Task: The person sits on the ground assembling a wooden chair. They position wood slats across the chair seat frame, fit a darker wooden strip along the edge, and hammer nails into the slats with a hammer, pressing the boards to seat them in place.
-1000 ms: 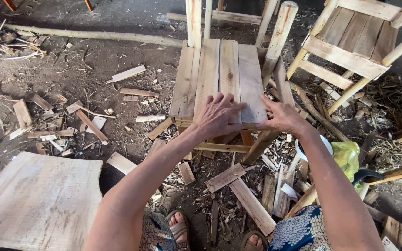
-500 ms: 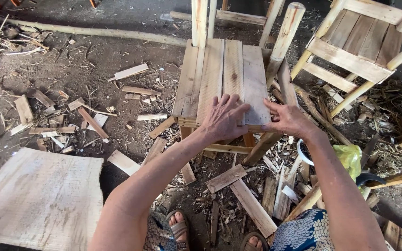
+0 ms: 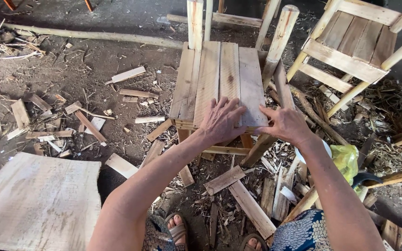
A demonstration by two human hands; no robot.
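Both hands lie flat, fingers spread, on the slatted seat [image 3: 219, 79] of an unfinished wooden chair: left hand [image 3: 222, 122], right hand [image 3: 284, 124]. A yellow-green plastic bag [image 3: 346, 158] lies just right of them among wood offcuts [image 3: 252, 209].

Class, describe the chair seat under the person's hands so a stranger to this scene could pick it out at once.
Start at the dirt floor littered with offcuts. At top centre stands an unfinished chair; its seat is four pale planks side by side. Unlike the finished chair at top right, it has the left hand and right hand resting on its near edge.
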